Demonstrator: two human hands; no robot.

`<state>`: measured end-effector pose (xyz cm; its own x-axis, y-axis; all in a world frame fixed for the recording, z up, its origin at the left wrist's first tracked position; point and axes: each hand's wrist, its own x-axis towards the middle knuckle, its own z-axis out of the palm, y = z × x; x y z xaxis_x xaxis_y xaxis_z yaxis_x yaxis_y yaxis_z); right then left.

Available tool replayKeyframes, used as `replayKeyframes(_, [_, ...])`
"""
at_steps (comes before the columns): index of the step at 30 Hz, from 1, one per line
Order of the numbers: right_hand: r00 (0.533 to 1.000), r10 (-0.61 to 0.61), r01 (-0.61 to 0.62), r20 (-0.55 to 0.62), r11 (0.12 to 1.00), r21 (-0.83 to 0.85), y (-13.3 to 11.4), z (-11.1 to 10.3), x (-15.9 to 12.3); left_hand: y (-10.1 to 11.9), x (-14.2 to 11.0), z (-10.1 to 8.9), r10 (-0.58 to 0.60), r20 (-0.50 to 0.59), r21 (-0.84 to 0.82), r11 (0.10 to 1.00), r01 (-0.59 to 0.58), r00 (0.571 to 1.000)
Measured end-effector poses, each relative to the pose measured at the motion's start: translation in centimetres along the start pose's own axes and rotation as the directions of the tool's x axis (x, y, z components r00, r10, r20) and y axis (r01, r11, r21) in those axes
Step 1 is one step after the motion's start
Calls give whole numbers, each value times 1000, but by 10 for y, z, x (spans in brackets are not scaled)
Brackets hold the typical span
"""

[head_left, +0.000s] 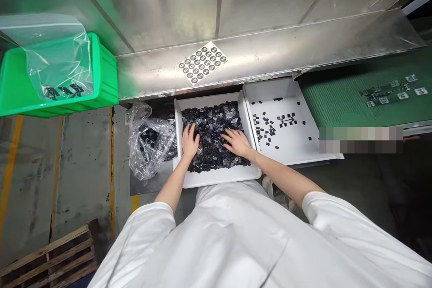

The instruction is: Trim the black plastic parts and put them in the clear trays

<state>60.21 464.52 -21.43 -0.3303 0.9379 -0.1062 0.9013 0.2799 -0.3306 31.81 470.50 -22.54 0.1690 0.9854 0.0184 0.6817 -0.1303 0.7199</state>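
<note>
Toward the far left, a clear bag (60,67) with a few black parts (65,91) rests in a green bin (107,76). Next, a crumpled plastic bag (148,157) holding dark pieces lies just beside the left edge of a white tray (219,178). Near that edge our left hand (191,143) rests, spread, on the heap of small black pieces (212,162); past the far edge, a sticker sheet (202,63) lies on a metal ledge (155,76). Our right hand (238,143), also spread, touches the heap nearer the tray's right edge; we cannot tell whether either hand pinches a piece. Against that edge, a second tray (286,150) holds scattered pieces (270,132), mostly toward its left, and beyond it a green belt (337,72) carries joined parts (402,96). We judge most of the heap left to handle; few pieces lie apart.
</note>
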Motion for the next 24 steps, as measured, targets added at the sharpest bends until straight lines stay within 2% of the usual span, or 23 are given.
replayKeyframes(2, [986, 139, -139, -92, 990, 8, 7, -3, 19, 4, 4, 5, -122, -44, -28, 992, 121, 992])
replayKeyframes(3, [965, 222, -219, -141, 975, 33, 5, -2, 29, 7, 5, 8, -161, -44, -43, 986, 159, 986])
replayKeyframes(5, [922, 330, -314, -202, 943, 109, -15, 3, 47, 12, 5, 14, -200, -42, -83, 977, 196, 979])
replayKeyframes(6, [923, 324, -299, -208, 944, 142, -29, 7, 52, 13, 4, 16, -210, -54, -109, 973, 203, 976])
replayKeyframes(7, [943, 267, -237, -200, 958, 162, -45, 12, 55, 13, 2, 15, -221, -70, -142, 967, 210, 973])
replayKeyframes(9, [984, 62, -34, -169, 986, 164, -73, 21, 54, 10, -5, 10, -254, -104, -221, 948, 227, 961])
replayKeyframes(10, [989, -45, 67, -144, 987, 147, -82, 23, 50, 8, -9, 7, -278, -120, -265, 934, 239, 953])
replayKeyframes(11, [985, -131, 145, -111, 982, 125, -85, 24, 44, 7, -13, 3, -298, -136, -303, 921, 247, 945])
replayKeyframes(13, [970, -239, 241, -35, 967, 83, -74, 21, 31, 9, -20, 0, -293, -160, -325, 917, 230, 942])
replayKeyframes(16, [961, -273, 271, 49, 962, 41, -31, 7, 13, 24, -30, 12, -129, -116, -206, 973, 103, 985])
replayKeyframes(18, [984, -174, 174, 18, 985, 8, -3, -4, 7, 39, -38, 28, 60, 17, -132, 990, -58, 998])
replayKeyframes(20, [996, -16, 18, -87, 1000, 20, 14, -12, 7, 50, -43, 41, 242, 157, -131, 966, -223, 957])
replayKeyframes(21, [987, 66, -59, -145, 997, 51, 16, -13, 10, 53, -44, 45, 311, 206, -148, 947, -284, 928])
replayKeyframes(23, [940, 249, -221, -232, 965, 142, 11, -11, 17, 51, -42, 44, 382, 260, -175, 922, -346, 887])
replayKeyframes(24, [905, 344, -305, -250, 934, 185, 3, -8, 20, 47, -39, 39, 385, 262, -172, 921, -350, 885])
